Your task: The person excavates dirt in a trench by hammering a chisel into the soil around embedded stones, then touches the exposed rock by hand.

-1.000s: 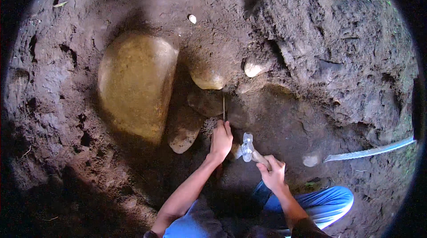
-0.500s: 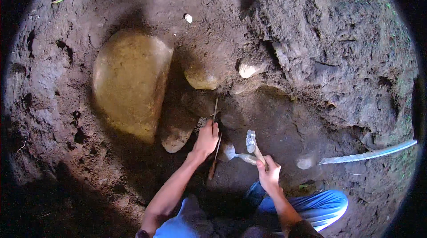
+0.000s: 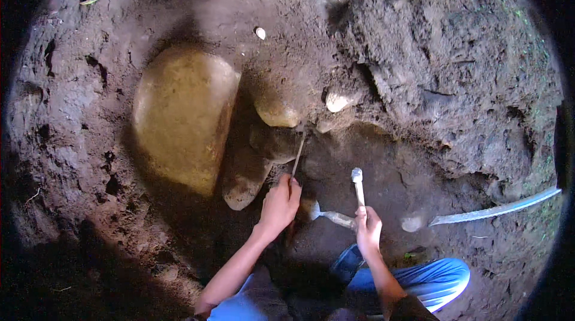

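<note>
A thin, straight metal rod point(image 3: 299, 155) is gripped in the left hand point(image 3: 280, 204), slanted slightly rightward, its far tip held near a rounded yellowish stone point(image 3: 277, 111). A hammer point(image 3: 359, 191), pale-handled and silvery-headed, is held in the right hand point(image 3: 369, 228), its head pointed away and kept apart from the rod.

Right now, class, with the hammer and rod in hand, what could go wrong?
The hammer could miss the rod and hit the left hand gripping it. The rod's tip, close to a stone, might slip and scratch it. The trowel, lying near the right hand, could get knocked.
</note>
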`<act>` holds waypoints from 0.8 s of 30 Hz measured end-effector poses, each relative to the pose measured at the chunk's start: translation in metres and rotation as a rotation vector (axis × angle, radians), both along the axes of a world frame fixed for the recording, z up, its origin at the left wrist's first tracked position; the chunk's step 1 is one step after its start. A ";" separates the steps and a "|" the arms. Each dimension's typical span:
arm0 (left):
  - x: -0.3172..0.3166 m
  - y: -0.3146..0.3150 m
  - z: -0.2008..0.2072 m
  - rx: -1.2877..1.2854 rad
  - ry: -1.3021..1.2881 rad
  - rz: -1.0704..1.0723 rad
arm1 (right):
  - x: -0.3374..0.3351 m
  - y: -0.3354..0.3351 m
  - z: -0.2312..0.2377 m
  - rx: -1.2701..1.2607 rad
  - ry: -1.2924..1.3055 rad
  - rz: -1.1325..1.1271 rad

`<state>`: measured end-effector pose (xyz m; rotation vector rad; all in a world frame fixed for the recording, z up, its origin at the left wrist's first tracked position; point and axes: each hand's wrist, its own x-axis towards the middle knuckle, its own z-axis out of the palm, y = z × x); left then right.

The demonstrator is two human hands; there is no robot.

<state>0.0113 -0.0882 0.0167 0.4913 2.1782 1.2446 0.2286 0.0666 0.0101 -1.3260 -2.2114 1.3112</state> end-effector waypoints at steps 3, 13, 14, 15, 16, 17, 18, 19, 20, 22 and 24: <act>-0.009 0.000 -0.014 0.121 0.006 -0.013 | -0.001 -0.006 -0.007 -0.127 0.043 -0.032; -0.023 0.000 -0.013 0.313 0.368 0.118 | -0.017 -0.021 0.013 -0.072 -0.097 0.029; -0.024 -0.001 -0.014 0.357 0.279 0.111 | -0.020 -0.022 0.016 -0.101 -0.124 0.009; -0.021 -0.003 -0.013 0.415 0.123 0.220 | -0.021 -0.023 0.016 -0.102 -0.125 0.008; -0.023 -0.005 -0.012 0.414 0.121 0.218 | -0.021 -0.023 0.016 -0.079 -0.118 0.020; -0.027 -0.007 -0.009 0.419 0.167 0.229 | -0.021 -0.024 0.016 -0.056 -0.110 0.032; -0.030 -0.008 -0.008 0.424 0.214 0.240 | -0.021 -0.024 0.016 -0.055 -0.112 0.030; -0.030 -0.004 -0.008 0.543 0.181 0.320 | -0.021 -0.024 0.014 -0.039 -0.084 0.040; -0.030 -0.002 -0.006 0.542 0.180 0.321 | -0.021 -0.024 0.013 -0.022 -0.056 0.049; -0.031 0.004 -0.001 0.671 0.092 0.355 | -0.020 -0.025 0.012 -0.033 -0.054 0.045; -0.037 0.006 -0.006 0.614 0.113 0.267 | -0.018 -0.024 0.010 -0.038 -0.055 0.038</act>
